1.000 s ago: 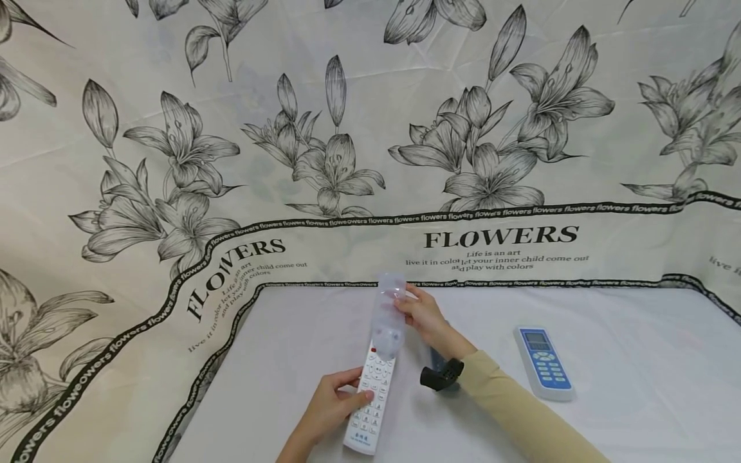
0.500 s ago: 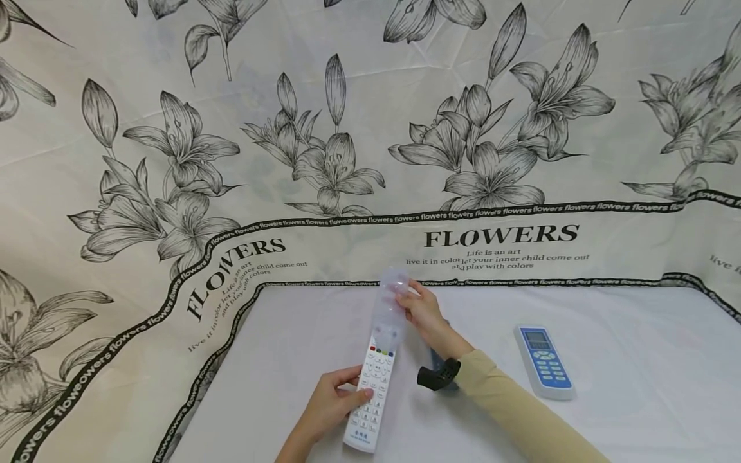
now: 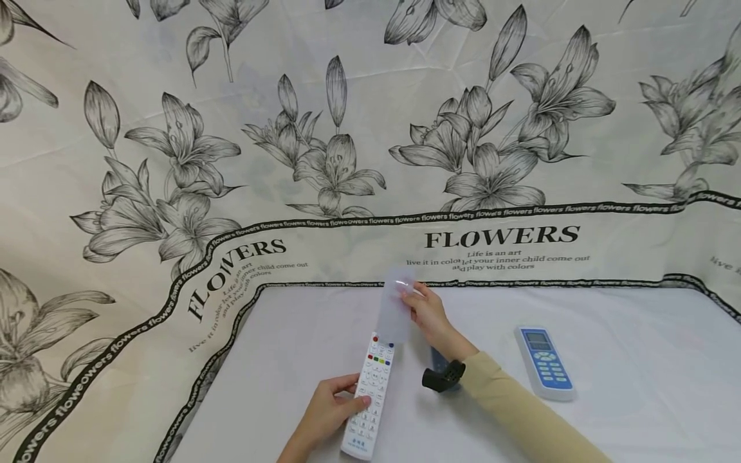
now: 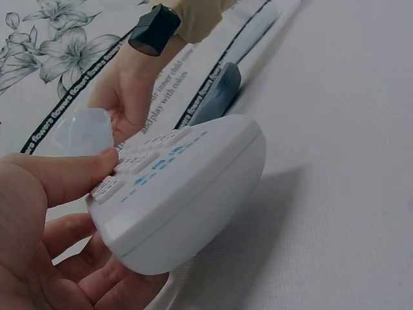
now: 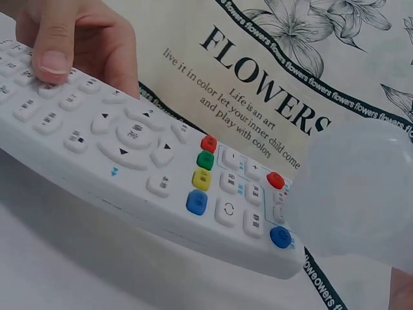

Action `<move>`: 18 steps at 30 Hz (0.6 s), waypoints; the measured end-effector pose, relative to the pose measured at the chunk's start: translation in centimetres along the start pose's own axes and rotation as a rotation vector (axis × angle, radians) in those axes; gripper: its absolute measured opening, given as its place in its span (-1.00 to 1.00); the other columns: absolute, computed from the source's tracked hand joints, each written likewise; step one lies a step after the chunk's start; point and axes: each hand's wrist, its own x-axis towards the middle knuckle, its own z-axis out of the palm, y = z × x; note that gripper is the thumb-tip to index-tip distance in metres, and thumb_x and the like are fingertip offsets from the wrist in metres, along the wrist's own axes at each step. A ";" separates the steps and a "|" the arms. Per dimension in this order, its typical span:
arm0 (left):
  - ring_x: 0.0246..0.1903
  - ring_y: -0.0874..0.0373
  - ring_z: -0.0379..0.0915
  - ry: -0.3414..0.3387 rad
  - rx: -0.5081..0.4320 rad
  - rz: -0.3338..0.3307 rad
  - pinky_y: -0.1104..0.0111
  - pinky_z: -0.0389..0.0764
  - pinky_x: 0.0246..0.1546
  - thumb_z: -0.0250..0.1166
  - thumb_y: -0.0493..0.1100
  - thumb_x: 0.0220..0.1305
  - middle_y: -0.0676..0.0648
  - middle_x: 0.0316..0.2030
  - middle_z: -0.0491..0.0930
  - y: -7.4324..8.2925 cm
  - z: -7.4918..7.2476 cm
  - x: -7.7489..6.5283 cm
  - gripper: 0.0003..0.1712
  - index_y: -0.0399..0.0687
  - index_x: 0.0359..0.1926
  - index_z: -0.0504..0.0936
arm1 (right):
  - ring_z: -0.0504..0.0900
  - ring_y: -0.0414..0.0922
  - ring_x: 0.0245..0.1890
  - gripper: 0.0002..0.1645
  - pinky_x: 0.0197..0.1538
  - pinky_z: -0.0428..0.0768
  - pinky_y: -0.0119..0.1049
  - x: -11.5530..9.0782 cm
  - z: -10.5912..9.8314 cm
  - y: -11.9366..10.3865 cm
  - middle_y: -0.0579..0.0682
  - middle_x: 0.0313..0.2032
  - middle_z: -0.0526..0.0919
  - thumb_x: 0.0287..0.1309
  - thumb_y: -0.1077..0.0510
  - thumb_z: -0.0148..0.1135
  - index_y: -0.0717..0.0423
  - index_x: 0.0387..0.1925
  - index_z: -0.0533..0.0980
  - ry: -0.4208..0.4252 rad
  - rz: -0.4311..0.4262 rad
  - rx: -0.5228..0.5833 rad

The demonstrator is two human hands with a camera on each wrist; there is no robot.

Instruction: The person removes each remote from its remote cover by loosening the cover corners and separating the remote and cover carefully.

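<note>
A long white remote control (image 3: 370, 392) tilts up over the table, its coloured buttons bared. My left hand (image 3: 331, 408) grips its lower half, thumb on the keys and fingers beneath, as the left wrist view shows. My right hand (image 3: 431, 315) pinches a translucent plastic sleeve (image 3: 395, 308) at the remote's far end. In the right wrist view the sleeve (image 5: 355, 194) overlaps only the tip of the remote (image 5: 161, 161); whether any of the tip is still inside, I cannot tell. Only a bit of the right hand shows there.
A blue-and-white remote control (image 3: 544, 363) lies on the white tablecloth (image 3: 637, 360) to the right. A dark grey-blue object (image 4: 222, 93) lies behind the right forearm, mostly hidden in the head view. Flower-printed cloth (image 3: 347, 251) hangs behind the table.
The plastic sleeve has slid off the remote's upper part, away from the left hand, baring the coloured buttons and then the top keys. The left hand and remote have shifted slightly toward the near edge.
</note>
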 end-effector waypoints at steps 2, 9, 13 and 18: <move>-0.51 0.23 0.53 0.024 -0.010 -0.008 0.49 0.58 -0.50 0.41 -0.15 0.08 -0.07 -0.28 0.59 0.0 0.0 0.1 -0.37 -0.33 0.17 0.51 | 0.58 -0.43 -0.34 -0.43 -0.25 0.53 -0.58 -0.1 0.0 0.0 -0.21 -0.27 0.64 0.34 0.31 0.00 0.33 0.34 0.18 -0.007 0.009 0.020; -0.41 0.22 0.56 0.099 0.004 -0.020 0.46 0.58 -0.48 0.43 -0.13 0.07 -0.13 -0.24 0.67 0.0 -0.4 0.2 -0.35 -0.38 0.15 0.50 | 0.62 -0.38 -0.33 -0.59 -0.21 0.59 -0.54 -0.5 0.3 0.2 -0.23 -0.31 0.59 0.33 0.29 0.04 0.35 0.15 0.28 -0.009 0.024 0.071; -0.38 0.21 0.58 0.128 0.017 -0.033 0.46 0.59 -0.45 0.44 -0.11 0.06 -0.15 -0.23 0.68 0.0 -0.6 0.4 -0.33 -0.38 0.16 0.49 | 0.62 -0.36 -0.33 -0.60 -0.21 0.60 -0.53 -0.6 0.5 0.2 -0.20 -0.31 0.58 0.31 0.27 0.07 0.35 0.12 0.30 0.008 0.018 0.064; -0.36 0.21 0.59 0.148 0.061 -0.052 0.43 0.62 -0.44 0.45 -0.08 0.05 -0.13 -0.24 0.67 0.1 -0.9 0.7 -0.30 -0.37 0.16 0.50 | 0.61 -0.33 -0.34 -0.55 -0.23 0.59 -0.52 -0.7 0.7 0.3 -0.12 -0.24 0.58 0.29 0.25 0.09 0.37 0.16 0.30 0.018 0.016 0.041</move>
